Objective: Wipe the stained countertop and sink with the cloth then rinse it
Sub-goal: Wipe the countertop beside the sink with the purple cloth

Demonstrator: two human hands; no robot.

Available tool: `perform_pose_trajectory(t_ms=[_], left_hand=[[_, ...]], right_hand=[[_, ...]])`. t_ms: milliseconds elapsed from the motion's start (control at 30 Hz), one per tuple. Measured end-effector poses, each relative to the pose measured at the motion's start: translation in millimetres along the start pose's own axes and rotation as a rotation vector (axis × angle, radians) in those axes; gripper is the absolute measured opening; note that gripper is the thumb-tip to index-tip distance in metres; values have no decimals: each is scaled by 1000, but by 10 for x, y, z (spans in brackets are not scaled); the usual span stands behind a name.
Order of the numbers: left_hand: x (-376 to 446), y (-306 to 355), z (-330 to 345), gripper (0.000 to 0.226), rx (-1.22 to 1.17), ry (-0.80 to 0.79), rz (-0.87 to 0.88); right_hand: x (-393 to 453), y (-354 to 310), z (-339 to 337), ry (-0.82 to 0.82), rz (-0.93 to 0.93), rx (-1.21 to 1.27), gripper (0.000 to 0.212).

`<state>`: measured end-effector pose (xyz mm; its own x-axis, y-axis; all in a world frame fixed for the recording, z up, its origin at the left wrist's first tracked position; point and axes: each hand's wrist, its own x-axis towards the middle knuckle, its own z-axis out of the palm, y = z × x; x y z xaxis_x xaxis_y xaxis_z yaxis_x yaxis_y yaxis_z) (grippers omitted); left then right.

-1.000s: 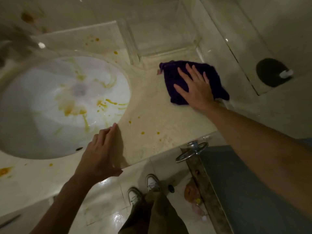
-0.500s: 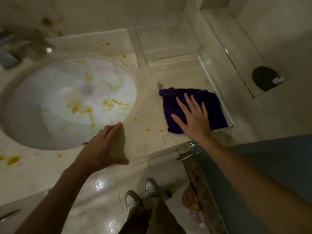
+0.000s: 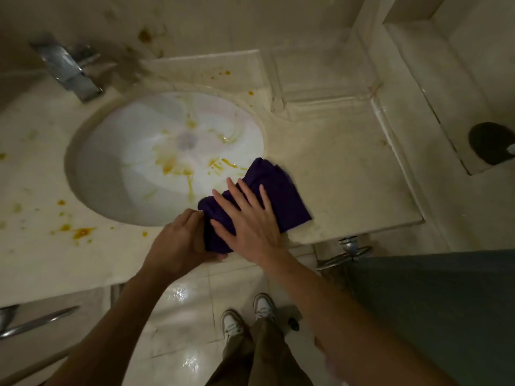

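Pressing flat with spread fingers, the right hand [image 3: 250, 218] pushes the purple cloth [image 3: 278, 190] on the worktop [image 3: 348, 168] at the sink's [image 3: 117, 174] rim to rub off stains. The left hand [image 3: 178, 240] pinches the cloth's near corner, likely to keep it bunched. Half a second ago the cloth lay further right and the left hand held nothing.

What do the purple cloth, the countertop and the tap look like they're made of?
Purple cloth: soft, matte fabric, probably microfibre or terry, since it bunches and folds under the hands. Countertop: looks like polished beige stone, perhaps marble, faintly mottled and slightly glossy. Tap: shiny metal, likely chrome, judging by its bright reflections.
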<state>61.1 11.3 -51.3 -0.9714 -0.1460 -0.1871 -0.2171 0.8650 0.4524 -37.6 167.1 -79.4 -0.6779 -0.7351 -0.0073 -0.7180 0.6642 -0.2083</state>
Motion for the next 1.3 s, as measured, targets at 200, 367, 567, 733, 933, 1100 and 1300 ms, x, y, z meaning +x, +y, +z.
perform_pose_trajectory(t_ms=[200, 367, 567, 733, 933, 1100, 1300], left_hand=[[-97, -149, -144, 119, 181, -23, 39], [-161, -354, -184, 119, 236, -107, 79], [-203, -351, -137, 112, 216, -27, 117], [-519, -488, -263, 86, 183, 180, 64], [-1207, -1404, -577, 64, 126, 291, -217], [-1596, -1972, -736, 77, 117, 281, -404], [-1777, -2350, -852, 79, 96, 236, -529]], right_hand=[[-416, 1433, -310, 3, 179, -61, 67], [-761, 2555, -694, -57, 356, -105, 77], [-792, 2049, -501, 3, 383, -86, 74], [-713, 910, -270, 12, 238, -66, 68], [-147, -1166, 176, -21, -45, -24, 63], [503, -2433, 444, -46, -200, 2, 63], [473, -2185, 400, -107, -370, -42, 61]])
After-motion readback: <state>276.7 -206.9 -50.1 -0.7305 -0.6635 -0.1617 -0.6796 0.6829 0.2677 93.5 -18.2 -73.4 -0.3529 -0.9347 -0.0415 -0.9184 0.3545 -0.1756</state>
